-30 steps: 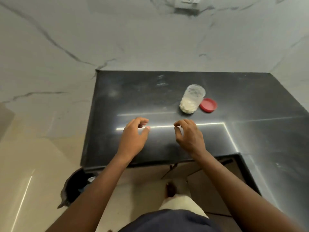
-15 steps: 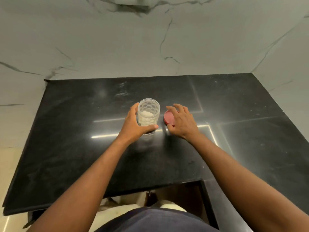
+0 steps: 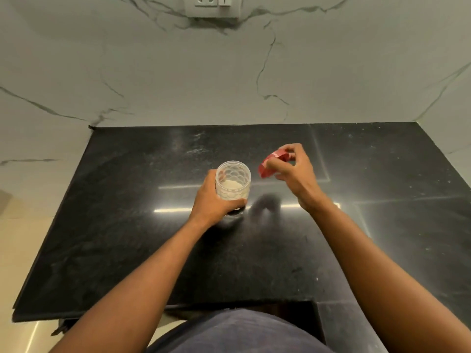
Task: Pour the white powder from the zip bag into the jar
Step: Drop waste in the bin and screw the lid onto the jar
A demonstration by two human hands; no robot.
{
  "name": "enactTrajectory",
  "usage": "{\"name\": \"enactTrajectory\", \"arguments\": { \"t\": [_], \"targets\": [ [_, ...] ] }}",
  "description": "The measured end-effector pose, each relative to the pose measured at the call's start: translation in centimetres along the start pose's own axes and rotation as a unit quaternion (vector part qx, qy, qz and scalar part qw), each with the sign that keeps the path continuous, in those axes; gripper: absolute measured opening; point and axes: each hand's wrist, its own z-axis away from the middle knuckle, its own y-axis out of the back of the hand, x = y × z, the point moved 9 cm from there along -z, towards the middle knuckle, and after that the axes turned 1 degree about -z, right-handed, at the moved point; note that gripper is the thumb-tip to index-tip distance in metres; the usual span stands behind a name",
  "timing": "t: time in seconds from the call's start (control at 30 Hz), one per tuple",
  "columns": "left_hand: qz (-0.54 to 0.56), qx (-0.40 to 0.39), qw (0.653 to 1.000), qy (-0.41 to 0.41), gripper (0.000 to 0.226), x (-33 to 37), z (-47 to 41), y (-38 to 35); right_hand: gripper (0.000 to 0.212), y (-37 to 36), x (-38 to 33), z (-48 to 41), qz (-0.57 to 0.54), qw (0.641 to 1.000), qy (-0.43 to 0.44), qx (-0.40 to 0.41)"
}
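- Now the left hand (image 3: 212,200) wraps its fingers around the lower wall of the clear, dimple-patterned plastic jar (image 3: 233,180), which stands upright near the middle of the black polished stone bench (image 3: 127,225), closer to the back edge than the front.
- A layer of white powder (image 3: 231,185) sits in the bottom of the jar, and its mouth is open.
- The right hand (image 3: 290,171) pinches the round red plastic lid (image 3: 270,163) between thumb and fingertips, holding it tilted on edge in the air just to the right of the jar's rim, clear of the bench.
- Half a second ago that lid lay flat on the bench beside the jar with the right hand just closing over it; a second ago both hands were empty near the front edge and the jar stood untouched.
- So the lid has been lifted, and the jar is now steadied by the left hand.
- No zip bag shows anywhere on the bench, and with powder already in the jar I judge the pouring done and the capping step at hand.
- The next move likely calls for levelling the lid over the mouth and seating it squarely; a skewed start could jam the lid.
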Motion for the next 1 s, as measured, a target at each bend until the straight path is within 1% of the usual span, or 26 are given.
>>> {"name": "enactTrajectory", "arguments": {
  "t": [0.03,0.1,0.17,0.23,0.3,0.43,0.53,0.63,0.73,0.83,1.0],
  "targets": [
    [-0.002,-0.004,1.000,0.000,0.086,-0.1,-0.1,-0.1,0.056,-0.2,-0.8,0.3,-0.031,1.000,0.006,0.002],
    [-0.001,-0.009,1.000,-0.002,0.086,-0.2,-0.3,-0.1,0.051,-1.5,-2.4,1.2,-0.009,0.999,0.034,-0.018],
    [0.005,-0.014,1.000,-0.006,0.087,-0.2,-0.3,-0.1,0.049,-3.3,-3.8,2.2,0.061,0.993,0.089,-0.050],
    [0.010,-0.020,1.000,-0.008,0.090,-0.1,-0.2,-0.2,0.049,-5.1,-4.8,2.9,0.150,0.973,0.153,-0.083],
    [0.012,-0.026,1.000,-0.007,0.092,0.0,-0.1,-0.2,0.050,-6.6,-5.4,3.1,0.212,0.953,0.186,-0.114],
    [0.011,-0.024,1.000,-0.004,0.086,-0.4,-0.2,-0.2,0.063,-8.9,-6.2,3.0,0.294,0.914,0.199,-0.198],
    [0.007,-0.027,1.000,-0.007,0.085,-0.6,-0.3,-0.3,0.078,-10.5,-6.7,2.8,0.387,0.859,0.208,-0.263],
    [0.004,-0.019,1.000,-0.008,0.084,-0.7,-0.4,-0.3,0.084,-11.7,-7.3,2.7,0.473,0.804,0.212,-0.290],
    [-0.002,-0.016,1.000,-0.012,0.091,-0.5,-0.3,-0.2,0.082,-12.5,-8.3,2.8,0.531,0.763,0.230,-0.288],
    [-0.004,-0.014,1.000,-0.009,0.094,-0.4,-0.3,-0.3,0.080,-13.0,-9.0,2.9,0.543,0.744,0.248,-0.301],
    [-0.006,-0.010,1.000,0.005,0.094,-0.4,-0.5,-0.3,0.076,-13.6,-9.0,3.2,0.543,0.716,0.251,-0.360]
  ]
}}
